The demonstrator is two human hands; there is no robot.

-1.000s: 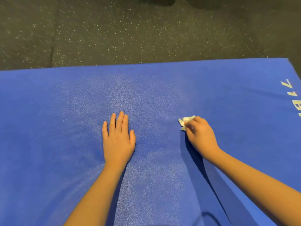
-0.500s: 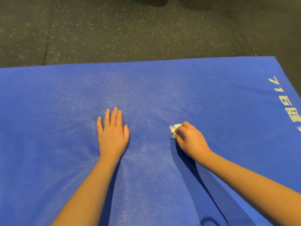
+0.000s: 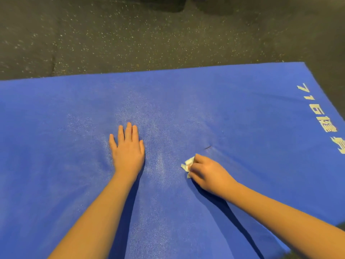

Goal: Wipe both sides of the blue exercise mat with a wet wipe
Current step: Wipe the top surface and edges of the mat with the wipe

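Fingers [image 3: 199, 159] of the right hand [image 3: 210, 171] are curled over a crumpled white wet wipe [image 3: 187, 164] and press it onto the blue mat [image 3: 252, 113]. A corner of the wipe sticks out on the side toward the left hand [image 3: 128, 149]. Compared with a second ago, the right hand and wipe have drawn back toward the person and a little closer to the left hand; they were level with the left fingertips then and now lie nearer than that hand's palm. The left hand has kept its place, palm down and flat on the mat, its fingers [image 3: 129, 132] straight and close together, holding nothing. The mat lies spread on a dark speckled floor [image 3: 149, 34] and fills most of the view. More of the pale lettering [image 3: 323, 118] along its right edge shows than before. A small dark mark [image 3: 207, 147] sits on the mat just beyond the wipe.
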